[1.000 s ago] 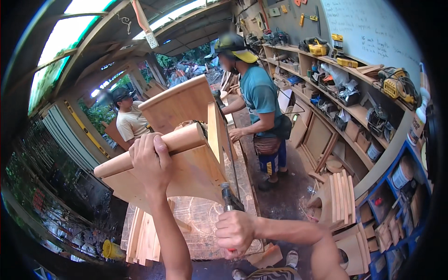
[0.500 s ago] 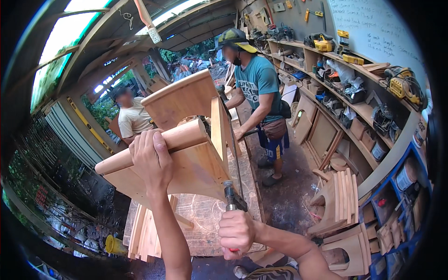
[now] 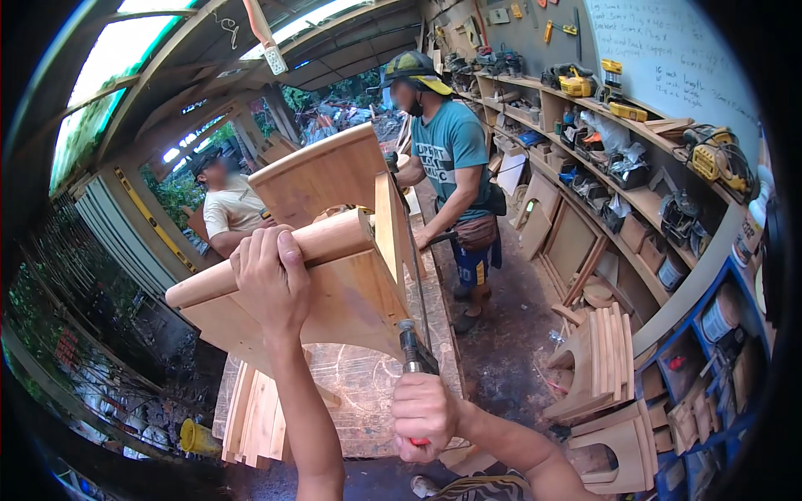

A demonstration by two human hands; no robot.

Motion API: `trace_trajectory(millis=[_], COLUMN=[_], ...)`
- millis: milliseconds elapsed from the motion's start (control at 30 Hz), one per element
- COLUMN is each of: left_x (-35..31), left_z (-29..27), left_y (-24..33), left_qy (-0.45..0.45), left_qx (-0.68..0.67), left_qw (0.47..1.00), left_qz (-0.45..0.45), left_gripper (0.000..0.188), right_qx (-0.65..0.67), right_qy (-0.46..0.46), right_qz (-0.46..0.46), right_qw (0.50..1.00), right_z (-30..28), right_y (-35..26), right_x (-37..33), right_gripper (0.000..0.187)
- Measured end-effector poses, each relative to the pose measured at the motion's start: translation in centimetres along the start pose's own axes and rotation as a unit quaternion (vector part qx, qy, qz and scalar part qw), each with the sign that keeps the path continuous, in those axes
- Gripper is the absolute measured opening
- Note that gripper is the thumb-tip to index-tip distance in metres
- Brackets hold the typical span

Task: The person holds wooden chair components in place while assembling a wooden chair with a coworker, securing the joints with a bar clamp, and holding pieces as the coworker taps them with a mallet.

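Observation:
A wooden furniture frame with rounded top rails stands on the workbench. My left hand is closed over its near rounded rail, fingers on top. Along the right side of the frame runs a bar clamp, its screw end pressed against the near panel's lower right corner. My right hand is wrapped around the clamp's handle, and a bit of red shows below the fingers. The rest of the handle is hidden in my grip. The clamp's far end is hard to make out behind the frame.
The workbench carries stacked wooden strips. Across it stand a co-worker in a teal shirt, hand on a dark bar, and another in a pale shirt. Cut wooden panels lie right, below tool-filled shelves.
My view has shifted slightly, while both hands keep their holds on the rail and clamp handle. The pale-shirted co-worker's head is higher; the teal-shirted one has shifted a little.

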State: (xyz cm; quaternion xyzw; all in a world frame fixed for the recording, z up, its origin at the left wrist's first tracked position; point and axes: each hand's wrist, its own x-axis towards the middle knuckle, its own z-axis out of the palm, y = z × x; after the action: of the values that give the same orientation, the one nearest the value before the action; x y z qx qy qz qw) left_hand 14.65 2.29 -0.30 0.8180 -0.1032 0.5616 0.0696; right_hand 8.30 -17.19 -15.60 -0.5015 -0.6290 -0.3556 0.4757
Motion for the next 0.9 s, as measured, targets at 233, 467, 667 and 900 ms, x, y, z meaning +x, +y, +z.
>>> trace_trajectory(millis=[233, 467, 667, 900], left_x=[-0.7, -0.4, -1.4, -1.4], left_z=[-0.4, -2.6, -3.4, -4.5], left_y=[-0.8, -5.7, -10.7, -13.3], left_qy=[0.013, -0.005, 0.008, 0.018], left_qx=[-0.004, -0.057, -0.052, -0.008], left_qw=[0.998, 0.997, 0.999, 1.000], left_qz=[0.058, 0.047, 0.004, 0.002], left_gripper=[0.031, 0.039, 0.044, 0.041], right_qx=[-0.003, 0.015, -0.071, -0.120], right_qy=[0.077, 0.022, 0.101, 0.147], right_qz=[0.073, 0.066, 0.031, 0.004], right_qw=[0.994, 0.997, 0.992, 0.982], right_z=[0.6, -5.3, -9.4, -10.5], right_y=[-1.8, -1.0, 0.1, -1.1], right_x=[-1.6, 1.5, 4.6, 7.8], right_gripper=[0.020, 0.023, 0.019, 0.015])
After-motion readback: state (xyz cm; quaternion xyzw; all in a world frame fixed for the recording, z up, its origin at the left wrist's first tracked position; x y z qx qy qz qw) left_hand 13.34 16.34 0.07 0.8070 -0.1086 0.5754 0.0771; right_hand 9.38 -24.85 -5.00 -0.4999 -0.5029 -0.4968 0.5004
